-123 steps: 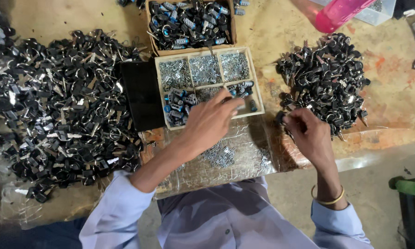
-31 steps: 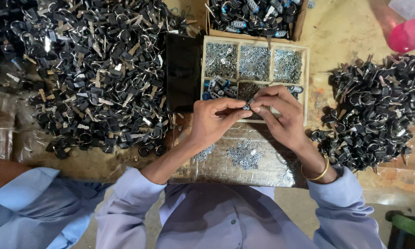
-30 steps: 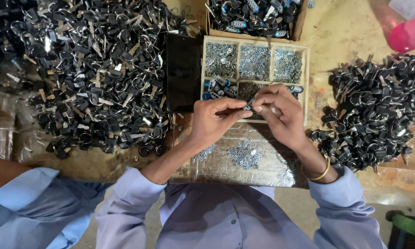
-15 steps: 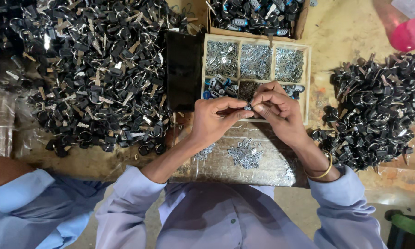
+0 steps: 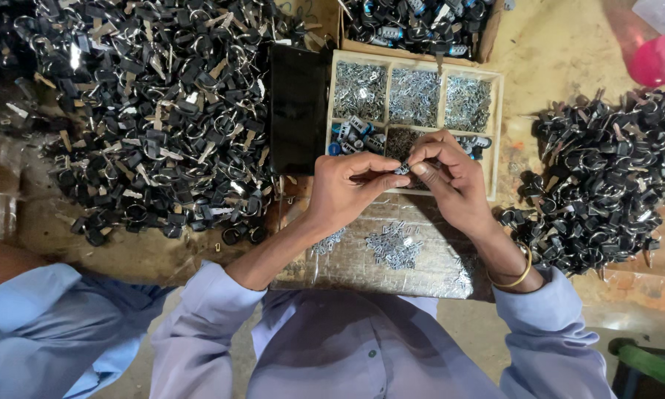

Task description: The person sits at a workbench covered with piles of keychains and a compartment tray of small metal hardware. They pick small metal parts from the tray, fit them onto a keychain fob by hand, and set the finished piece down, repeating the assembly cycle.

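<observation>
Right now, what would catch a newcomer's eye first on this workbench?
Probably the huge heap of black and silver metal parts at upper left, with a smaller pile at right. Between them, the left hand and right hand pinch one small metal piece together, over a wooden compartment tray of tiny silver bits.

**Metal, wood and cloth on our bench**

We see a pale, matt wooden compartment tray [image 5: 498,133] filled with bright, shiny small metal pieces [image 5: 414,96]. Beneath our hands lies a crinkled, glossy silvery foil sheet [image 5: 362,262] with more glinting metal bits [image 5: 394,245] on it. The big left heap of black plastic-and-metal parts [image 5: 155,111] looks matt with glints on the metal rings; the right heap [image 5: 606,177] looks the same. The tabletop [image 5: 561,59] is rough, dusty and worn. Our sleeves [image 5: 199,325] are soft pale-blue cloth; a smooth gold-coloured bangle [image 5: 516,279] shines. A glossy pink plastic container [image 5: 661,59] stands nearby.
</observation>
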A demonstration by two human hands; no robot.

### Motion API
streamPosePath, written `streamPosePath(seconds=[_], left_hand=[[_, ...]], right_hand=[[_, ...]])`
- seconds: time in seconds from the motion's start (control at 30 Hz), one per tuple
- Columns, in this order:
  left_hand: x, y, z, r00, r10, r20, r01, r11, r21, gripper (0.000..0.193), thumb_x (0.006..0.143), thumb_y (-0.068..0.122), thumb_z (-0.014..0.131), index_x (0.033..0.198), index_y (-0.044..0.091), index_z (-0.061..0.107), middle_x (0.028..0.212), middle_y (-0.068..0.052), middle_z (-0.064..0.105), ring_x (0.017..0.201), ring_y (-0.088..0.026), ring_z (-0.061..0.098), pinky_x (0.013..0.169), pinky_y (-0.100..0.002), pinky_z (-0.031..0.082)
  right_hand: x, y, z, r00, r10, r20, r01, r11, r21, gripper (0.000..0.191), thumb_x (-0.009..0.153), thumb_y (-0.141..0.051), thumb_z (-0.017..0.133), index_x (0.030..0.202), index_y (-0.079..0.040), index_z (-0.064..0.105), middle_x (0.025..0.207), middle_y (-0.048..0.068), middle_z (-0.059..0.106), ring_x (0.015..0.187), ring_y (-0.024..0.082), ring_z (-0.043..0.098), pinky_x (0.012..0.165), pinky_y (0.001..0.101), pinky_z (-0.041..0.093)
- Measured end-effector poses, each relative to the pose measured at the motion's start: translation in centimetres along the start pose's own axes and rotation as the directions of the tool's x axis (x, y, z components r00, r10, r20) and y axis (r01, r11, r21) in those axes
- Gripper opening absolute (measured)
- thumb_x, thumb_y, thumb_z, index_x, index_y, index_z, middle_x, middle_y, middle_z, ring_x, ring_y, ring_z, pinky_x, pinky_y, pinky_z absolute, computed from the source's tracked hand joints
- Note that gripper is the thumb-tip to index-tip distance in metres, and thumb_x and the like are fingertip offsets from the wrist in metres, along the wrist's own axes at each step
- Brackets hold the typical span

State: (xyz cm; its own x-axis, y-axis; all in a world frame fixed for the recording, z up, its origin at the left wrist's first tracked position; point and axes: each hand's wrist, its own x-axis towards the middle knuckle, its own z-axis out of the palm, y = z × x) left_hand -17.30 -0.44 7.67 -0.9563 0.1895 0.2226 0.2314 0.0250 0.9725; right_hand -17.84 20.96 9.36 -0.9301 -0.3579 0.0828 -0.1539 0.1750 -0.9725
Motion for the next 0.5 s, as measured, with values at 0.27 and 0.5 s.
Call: streamPosePath(seconds=[0.27, 0.5], left_hand=[[0.0, -0.1, 0.1, 1.000, -0.017, 0.005, 0.017, 0.999, -0.032, 0.021, 0.089, 0.007, 0.083, 0.104, -0.004, 0.075, 0.094, -0.012, 0.080, 0.086, -0.014, 0.079, 0.073, -0.025, 0.067], [-0.1, -0.5, 0.0, 1.000, -0.023, 0.021, 0.025, 0.996, -0.081, 0.019, 0.093, 0.005, 0.078, 0.109, -0.004, 0.074, 0.100, -0.013, 0.080, 0.093, -0.016, 0.080, 0.077, -0.025, 0.067]], right_hand=[[0.1, -0.3, -0.2, 1.000, -0.014, 0.015, 0.015, 0.998, -0.068, 0.011, 0.102, 0.005, 0.064, 0.112, 0.000, 0.065, 0.118, 0.006, 0.056, 0.107, 0.011, 0.056, 0.090, 0.0248, 0.047], [0.3, -1.0, -0.4, 0.990, -0.036, -0.133, 0.018, 0.991, -0.133, 0.016, 0.097, 0.001, 0.072, 0.112, -0.003, 0.075, 0.108, 0.004, 0.062, 0.098, 0.012, 0.059, 0.082, 0.0262, 0.049]])
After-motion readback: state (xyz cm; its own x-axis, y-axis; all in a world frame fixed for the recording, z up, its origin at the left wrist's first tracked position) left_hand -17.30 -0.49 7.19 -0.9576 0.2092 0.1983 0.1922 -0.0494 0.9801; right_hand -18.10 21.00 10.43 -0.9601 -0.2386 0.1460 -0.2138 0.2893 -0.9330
